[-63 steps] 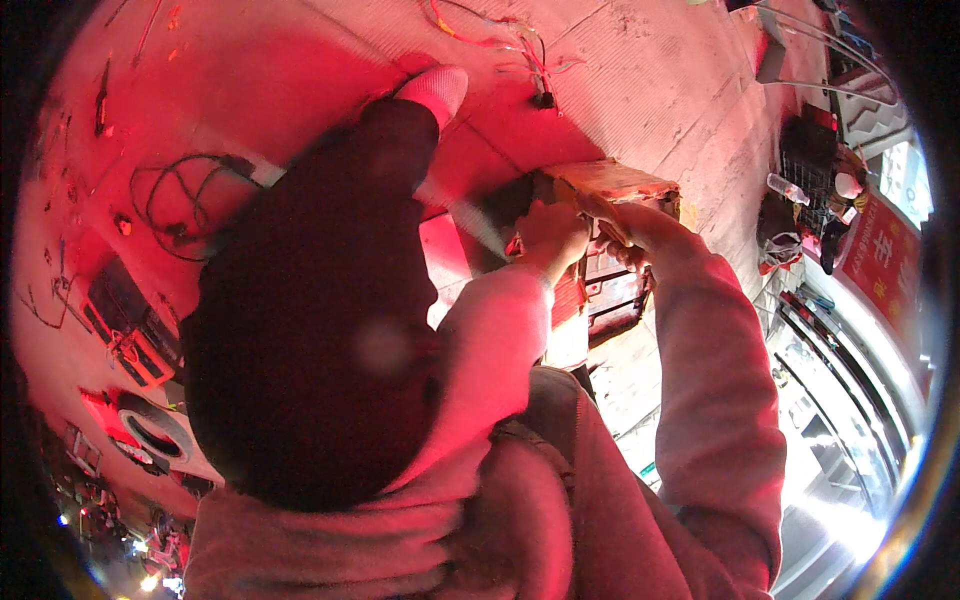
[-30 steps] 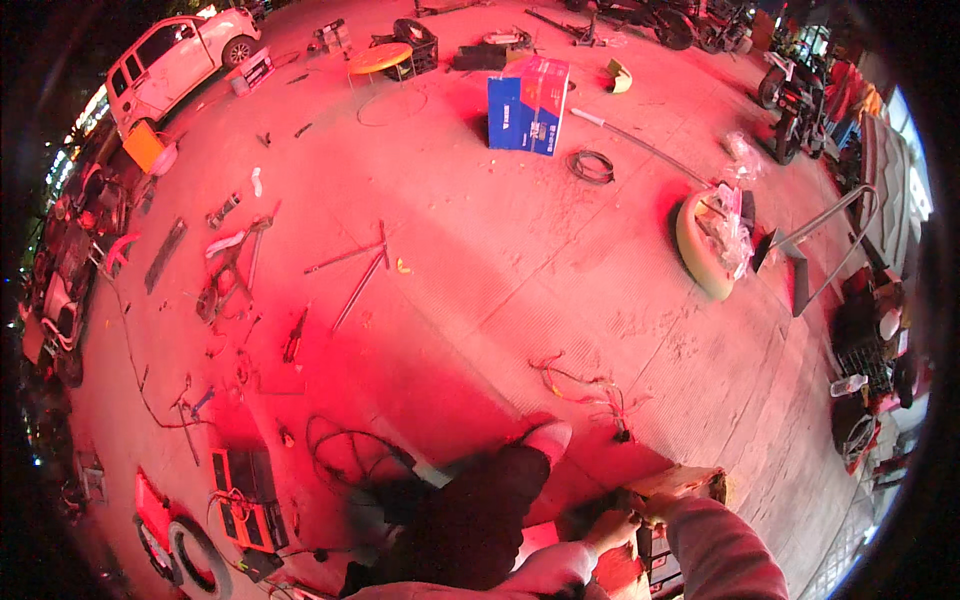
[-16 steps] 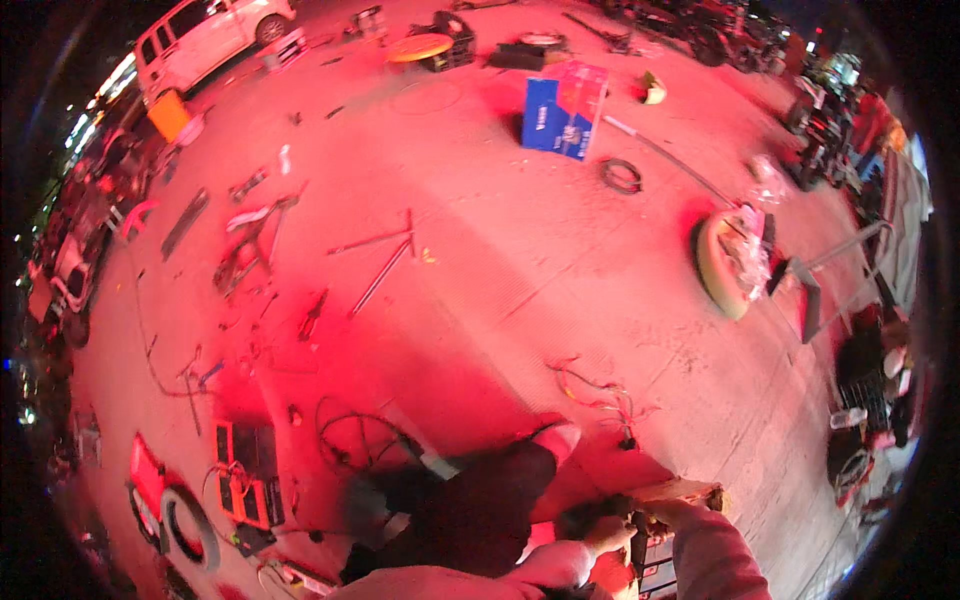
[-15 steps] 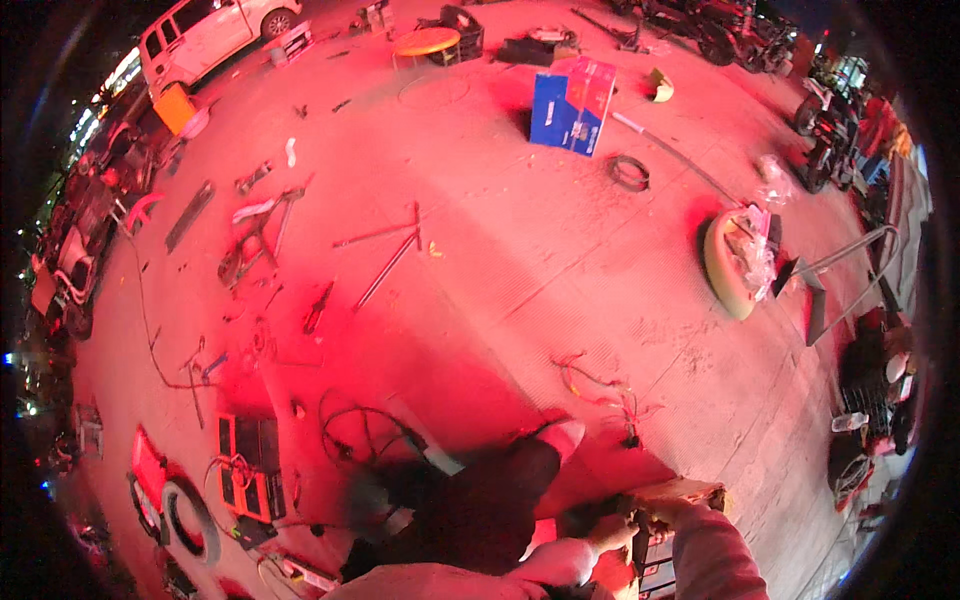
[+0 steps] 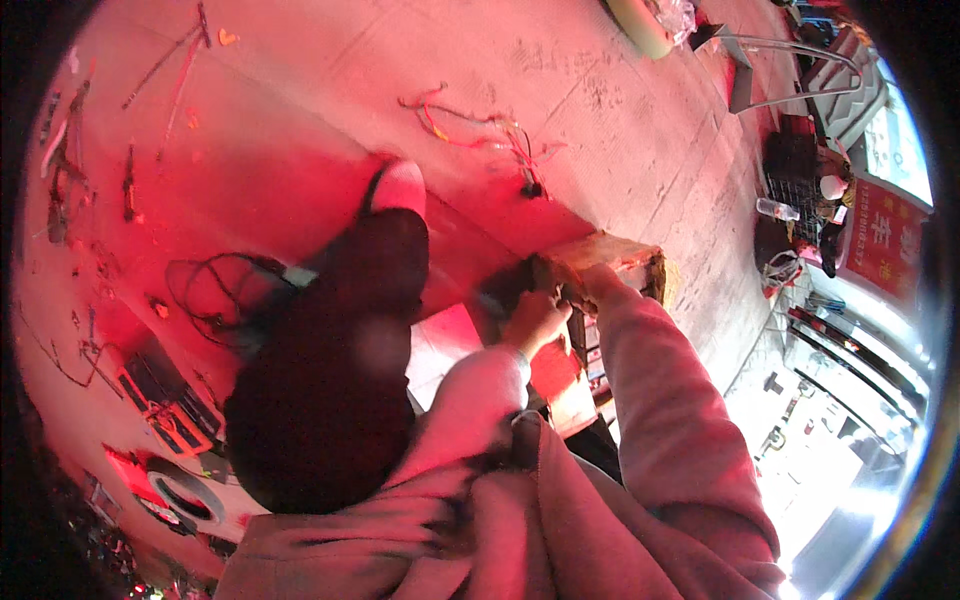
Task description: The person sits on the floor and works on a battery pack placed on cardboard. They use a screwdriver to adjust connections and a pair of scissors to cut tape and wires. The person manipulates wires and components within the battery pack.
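Head view: a boxy block with a tan, rough-edged top [image 5: 622,255] is sitting right of centre in the frame, where the left hand [image 5: 540,320] is curling at its left edge and the right hand [image 5: 603,284] is pressing close beside it, near the top's front edge. Both hands are bending their fingers narrowly, though I cannot tell what, if anything, they are gripping. Loose wires [image 5: 533,188] are lying on the floor at upper centre, while a clear bottle [image 5: 777,209] is resting toward the right edge.
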Tool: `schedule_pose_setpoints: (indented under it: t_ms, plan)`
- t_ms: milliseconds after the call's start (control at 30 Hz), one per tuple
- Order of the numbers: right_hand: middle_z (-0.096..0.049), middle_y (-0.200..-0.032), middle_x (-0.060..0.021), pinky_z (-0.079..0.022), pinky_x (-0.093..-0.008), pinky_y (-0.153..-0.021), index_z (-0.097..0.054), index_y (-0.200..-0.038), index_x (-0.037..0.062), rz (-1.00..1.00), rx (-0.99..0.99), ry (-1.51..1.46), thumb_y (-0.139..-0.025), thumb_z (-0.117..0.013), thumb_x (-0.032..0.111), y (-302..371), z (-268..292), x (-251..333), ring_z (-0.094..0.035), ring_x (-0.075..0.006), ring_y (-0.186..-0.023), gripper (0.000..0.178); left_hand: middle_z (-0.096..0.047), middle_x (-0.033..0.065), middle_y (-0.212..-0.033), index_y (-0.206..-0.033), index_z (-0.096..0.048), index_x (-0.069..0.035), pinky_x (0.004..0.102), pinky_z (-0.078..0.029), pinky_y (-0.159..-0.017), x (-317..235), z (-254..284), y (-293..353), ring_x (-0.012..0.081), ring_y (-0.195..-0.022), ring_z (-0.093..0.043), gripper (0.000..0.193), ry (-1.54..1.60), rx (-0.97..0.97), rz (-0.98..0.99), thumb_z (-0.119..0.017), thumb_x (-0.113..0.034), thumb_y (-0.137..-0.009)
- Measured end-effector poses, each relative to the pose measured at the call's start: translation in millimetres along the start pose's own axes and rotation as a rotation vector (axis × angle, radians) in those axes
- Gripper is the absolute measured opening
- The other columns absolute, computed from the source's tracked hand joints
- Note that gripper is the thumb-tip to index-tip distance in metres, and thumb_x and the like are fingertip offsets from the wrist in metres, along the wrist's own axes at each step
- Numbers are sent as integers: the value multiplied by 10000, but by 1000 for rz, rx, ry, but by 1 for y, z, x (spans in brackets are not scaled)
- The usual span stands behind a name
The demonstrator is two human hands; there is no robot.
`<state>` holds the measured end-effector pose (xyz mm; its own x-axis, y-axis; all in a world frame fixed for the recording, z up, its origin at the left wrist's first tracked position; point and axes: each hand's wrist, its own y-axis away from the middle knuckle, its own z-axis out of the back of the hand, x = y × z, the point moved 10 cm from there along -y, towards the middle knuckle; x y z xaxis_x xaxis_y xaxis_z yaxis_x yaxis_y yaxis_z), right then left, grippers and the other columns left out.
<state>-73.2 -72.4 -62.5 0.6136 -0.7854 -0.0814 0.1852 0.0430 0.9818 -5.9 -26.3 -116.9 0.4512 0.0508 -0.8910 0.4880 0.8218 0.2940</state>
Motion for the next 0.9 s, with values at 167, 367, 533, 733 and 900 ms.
schedule_pose_setpoints:
  t_ms: [167, 367, 533, 733, 900]
  plan:
    - [-555, -576, -17, -350, -304, -383, -589, -674, 123, -115, 118, -51, -884, -650, 545, 10, -9, -4, -475, -143, -428, 476, -676, 208, -846, -915, -641, -29, 517, -538, -703, 0, 23, 6, 412, -771, -668, 281, 228, -40, 235, -623, -307, -877]
    - [-533, -577, -5, -333, -300, -386, -571, -679, 133, -49, 38, -222, -882, -660, 538, 13, 9, -6, -432, -134, -409, 462, -683, 207, -851, -938, -676, -44, 507, -544, -755, -17, 38, 10, 412, -789, -671, 321, 101, 117, 156, -614, -354, -877]
    - [-558, -538, -66, -436, -358, -427, -594, -639, 75, -190, 6, 192, -890, -621, 562, -7, 16, -16, -539, -196, -438, 549, -684, 205, -843, -928, -683, -44, 505, -543, -764, -7, 38, 10, 412, -790, -671, 327, 210, 102, 289, -611, -359, -875]
    - [-550, -543, -68, -428, -351, -405, -613, -682, 54, -24, -87, 611, -879, -605, 616, -23, 17, -7, -533, -190, -437, 596, -680, 208, -829, -882, -686, -35, 500, -539, -757, -3, 33, 9, 406, -792, -671, 329, 275, 44, 309, -604, -354, -876]
    - [-574, -563, -100, -462, -374, -456, -637, -697, 26, 88, -74, 799, -884, -545, 666, -21, 9, -3, -576, -219, -481, 673, -678, 207, -824, -873, -681, -38, 494, -534, -743, 0, 27, 9, 404, -781, -669, 320, 284, -12, 233, -605, -348, -880]
